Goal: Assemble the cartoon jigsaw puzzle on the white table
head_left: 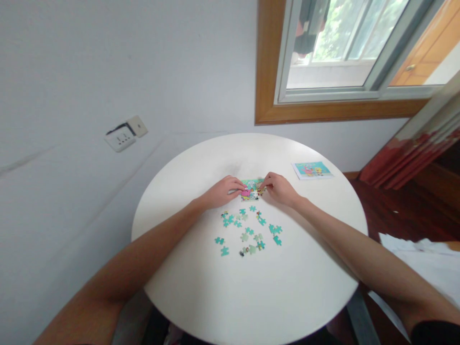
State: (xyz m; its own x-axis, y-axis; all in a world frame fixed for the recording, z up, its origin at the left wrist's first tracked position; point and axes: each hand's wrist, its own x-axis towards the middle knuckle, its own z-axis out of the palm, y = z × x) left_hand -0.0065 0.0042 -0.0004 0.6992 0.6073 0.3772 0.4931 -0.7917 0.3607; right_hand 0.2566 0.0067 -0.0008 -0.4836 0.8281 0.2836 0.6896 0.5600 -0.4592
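One puzzle (252,190), one card (314,170)

1. Round white surface (244,302) beside a pale wall (108,57);
2. On the wall, left: a white socket plate (120,139) with a beige plate (137,126) beside it;
3. Upper right: a window (327,76) in a brown wooden frame (269,62);
4. Far right: a red-and-cream curtain (406,153) above dark reddish floor (373,206).

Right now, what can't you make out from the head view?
In the head view:
Joined puzzle section: parts of both sides, covered by the left hand and right hand.
Loose pieces: fine printing, too small.
White material: rest of it, cut off by the right edge.
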